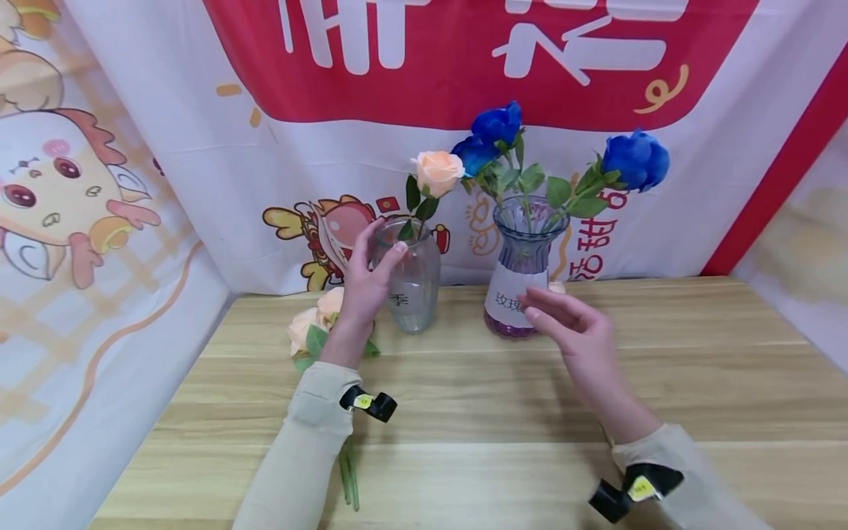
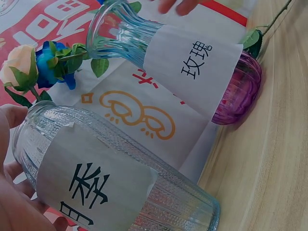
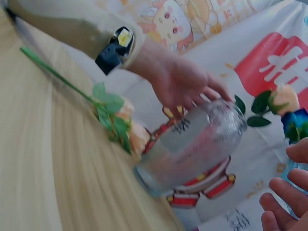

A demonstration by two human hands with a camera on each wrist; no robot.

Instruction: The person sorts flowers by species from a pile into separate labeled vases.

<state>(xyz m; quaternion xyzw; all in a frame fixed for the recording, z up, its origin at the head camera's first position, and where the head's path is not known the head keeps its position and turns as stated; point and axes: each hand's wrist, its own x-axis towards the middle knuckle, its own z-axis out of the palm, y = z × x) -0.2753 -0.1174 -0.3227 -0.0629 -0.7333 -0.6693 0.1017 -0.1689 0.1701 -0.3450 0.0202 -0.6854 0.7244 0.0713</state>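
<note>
Clear glass vase is standing upright on the wood-grain table, near its back edge and to the left of the purple-based vase. Glass is showing as transparent and colourless with a faint bluish tint at the base; the surface is carrying fine lengthwise ribbing with a pebbled texture, best seen from the left wrist. Body is bulging at the shoulder and tapering toward the foot. White paper label with black characters is wrapping the side, its upper edge curling slightly. One peach rose is leaning out of the mouth to the right, its dark green leaves hanging at the rim. Left hand is gripping the vase near the neck: thumb lying across the near side, fingers curling around the far side, partly hidden by the glass. Right hand is hovering in front of the purple-based vase, holding nothing; its fingers are bending loosely, the thumb standing apart from them. Purple-based vase is bearing three blue roses and a white label of its own. Further peach roses are lying on the table beside the left forearm, green stems pointing toward the person.
</note>
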